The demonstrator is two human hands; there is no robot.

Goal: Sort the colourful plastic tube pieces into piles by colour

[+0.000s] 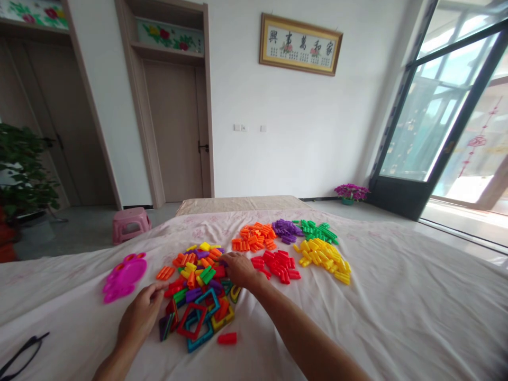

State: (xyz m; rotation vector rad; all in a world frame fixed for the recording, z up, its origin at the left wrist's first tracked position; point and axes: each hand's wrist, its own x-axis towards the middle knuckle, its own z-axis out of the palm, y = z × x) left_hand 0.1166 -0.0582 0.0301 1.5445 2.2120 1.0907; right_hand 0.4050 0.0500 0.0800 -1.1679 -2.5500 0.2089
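Observation:
On the cloth-covered surface lies a mixed heap of coloured plastic pieces, with magnetic frame tiles at its near side. My right hand rests on the heap's right edge, fingers bent down; what its fingertips hold, if anything, is hidden. My left hand is at the heap's left side, thumb and fingers together near a red piece. Sorted piles lie to the right: orange, purple, green, red and yellow. A single red piece lies nearer me.
A magenta plastic tray lies left of the heap. Dark-framed glasses are at the near left of the cloth. Beyond stand a pink stool, a potted plant and purple flowers.

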